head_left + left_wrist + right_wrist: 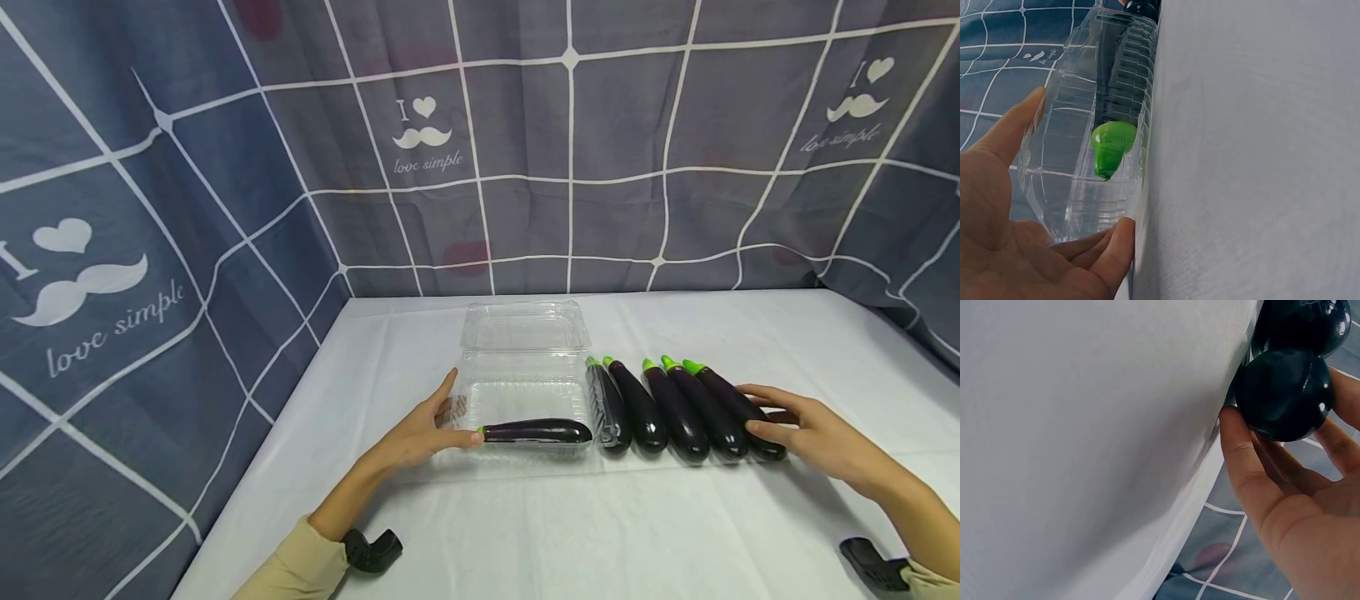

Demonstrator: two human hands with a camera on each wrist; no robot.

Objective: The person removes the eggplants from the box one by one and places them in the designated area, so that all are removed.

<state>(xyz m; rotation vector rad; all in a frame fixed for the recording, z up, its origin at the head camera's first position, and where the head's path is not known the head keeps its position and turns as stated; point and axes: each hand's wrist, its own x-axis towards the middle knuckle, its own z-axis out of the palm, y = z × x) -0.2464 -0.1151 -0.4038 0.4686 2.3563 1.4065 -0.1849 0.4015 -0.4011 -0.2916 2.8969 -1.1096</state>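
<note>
A clear plastic container (517, 400) lies on the table with its lid (525, 327) folded back. Along its front side lies one dark eggplant (538, 431), green stem end to the left. My left hand (420, 435) holds the container's left end, thumb at the front and forefinger at the back. Several more eggplants (675, 412) lie side by side to the right of the container, stems pointing away. My right hand (817, 429) grips the rightmost eggplant (723, 392) from the right; the right wrist view shows fingertips on both sides of its rounded end (1285, 394).
A white cloth (585, 525) covers the table. Grey-blue checked curtains (525, 217) hang behind it and at both sides. A black wrist device (372, 552) sits by the left sleeve, another wrist device (873, 565) by the right one.
</note>
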